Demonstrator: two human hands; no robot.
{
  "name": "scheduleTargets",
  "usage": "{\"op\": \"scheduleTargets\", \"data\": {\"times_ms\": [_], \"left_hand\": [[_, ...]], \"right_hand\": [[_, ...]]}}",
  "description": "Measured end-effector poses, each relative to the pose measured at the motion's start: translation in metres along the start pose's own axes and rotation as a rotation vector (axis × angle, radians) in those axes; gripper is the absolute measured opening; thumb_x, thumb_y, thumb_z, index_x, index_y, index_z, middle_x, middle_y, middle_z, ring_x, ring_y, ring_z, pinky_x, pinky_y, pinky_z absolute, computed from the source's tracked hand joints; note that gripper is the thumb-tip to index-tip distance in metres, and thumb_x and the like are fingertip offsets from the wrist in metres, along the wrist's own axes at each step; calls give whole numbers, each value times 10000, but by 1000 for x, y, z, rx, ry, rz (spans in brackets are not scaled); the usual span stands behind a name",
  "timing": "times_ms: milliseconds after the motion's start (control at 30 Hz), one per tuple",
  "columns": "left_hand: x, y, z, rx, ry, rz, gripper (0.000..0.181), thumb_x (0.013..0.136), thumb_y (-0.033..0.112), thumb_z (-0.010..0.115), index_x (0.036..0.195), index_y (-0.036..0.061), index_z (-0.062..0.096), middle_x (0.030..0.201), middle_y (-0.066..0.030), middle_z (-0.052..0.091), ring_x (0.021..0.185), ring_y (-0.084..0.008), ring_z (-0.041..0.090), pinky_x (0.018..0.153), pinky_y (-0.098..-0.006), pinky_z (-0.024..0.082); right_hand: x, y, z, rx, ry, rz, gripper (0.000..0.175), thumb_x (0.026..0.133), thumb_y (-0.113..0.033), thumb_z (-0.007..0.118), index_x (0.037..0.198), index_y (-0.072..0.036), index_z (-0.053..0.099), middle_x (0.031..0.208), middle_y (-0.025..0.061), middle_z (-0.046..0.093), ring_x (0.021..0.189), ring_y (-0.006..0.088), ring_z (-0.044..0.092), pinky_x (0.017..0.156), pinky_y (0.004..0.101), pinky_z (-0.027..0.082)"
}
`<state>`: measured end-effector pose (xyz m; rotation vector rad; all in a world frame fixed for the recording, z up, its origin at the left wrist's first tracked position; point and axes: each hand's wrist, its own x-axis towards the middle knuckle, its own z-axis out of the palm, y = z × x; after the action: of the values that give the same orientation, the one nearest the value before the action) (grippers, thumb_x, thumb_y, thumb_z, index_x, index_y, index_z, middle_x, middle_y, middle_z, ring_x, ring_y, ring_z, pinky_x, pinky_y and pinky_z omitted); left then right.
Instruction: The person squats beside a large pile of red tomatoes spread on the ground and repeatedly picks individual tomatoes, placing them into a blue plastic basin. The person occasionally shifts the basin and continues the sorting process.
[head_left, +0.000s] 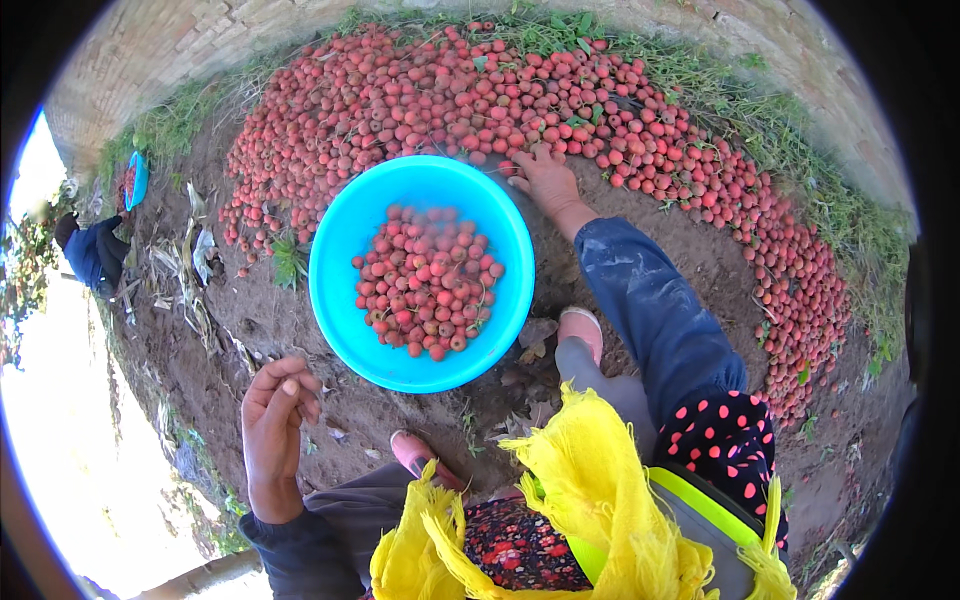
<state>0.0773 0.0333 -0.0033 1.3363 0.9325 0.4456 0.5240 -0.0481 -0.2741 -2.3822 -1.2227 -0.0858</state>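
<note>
A turquoise plastic basin sits on the bare soil before me, with a heap of red hawthorn fruits inside it. Just beyond its far right rim, my right hand reaches into the near edge of a large hawthorn pile. Its fingertips are among the fruits there; whether they grip one is unclear. My left hand hangs in the air to the lower left of the basin. Its fingers are loosely curled, and nothing shows in them.
A brick wall and grass border the pile, which curves round to my right. At far left, a person crouches by another blue basin. Dry husks litter the soil. My yellow scarf hangs in front of me.
</note>
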Motion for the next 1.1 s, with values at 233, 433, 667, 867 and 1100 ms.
{"op": "scheduleTargets", "data": {"times_ms": [233, 433, 667, 867, 1100], "left_hand": [[7, -7, -2, 82, -22, -43, 224, 960, 83, 557, 1167, 9, 600, 965, -67, 670, 725, -107, 613, 617, -225, 478], [24, -43, -11, 306, 93, -124, 446, 924, 150, 585, 1347, 29, 504, 1251, -95, 567, 1059, -154, 558, 857, -278, 459], [33, -86, -16, 142, 258, -450, 845, 892, 196, 621, 1539, 3, 113, 1520, -182, 318, 1386, -308, 324, 1123, -524, 239], [33, -94, -5, -30, -29, -684, 911, 905, 235, 632, 1553, 40, 22, 1509, -166, 330, 1379, -328, 333, 1104, -573, 263], [35, -87, -7, -112, -99, -656, 851, 933, 221, 613, 1546, 31, 53, 1312, -82, 488, 1182, -238, 498, 944, -461, 447]], "right_hand": [[2, 0, 10, 165, 21, 76, 325, 811, -280, 718, 1108, -224, 599, 1125, 96, 509, 883, 342, 629, 740, 464, 537], [2, 5, -1, 463, 197, 129, 274, 789, -188, 725, 1045, -117, 659, 1027, 107, 589, 839, 265, 626, 740, 383, 529], [8, -72, -50, 1181, 309, 148, 258, 877, -140, 689, 1104, -34, 627, 979, 28, 616, 835, 94, 585, 723, 236, 515], [-28, -150, -71, 1092, -147, -318, 426, 926, -232, 642, 1295, -44, 540, 1111, 133, 591, 878, 212, 648, 784, 362, 530], [-25, -103, -65, 1152, -130, -42, 411, 930, -214, 605, 1308, -59, 564, 1136, 125, 637, 993, 230, 635, 871, 380, 491]]}}
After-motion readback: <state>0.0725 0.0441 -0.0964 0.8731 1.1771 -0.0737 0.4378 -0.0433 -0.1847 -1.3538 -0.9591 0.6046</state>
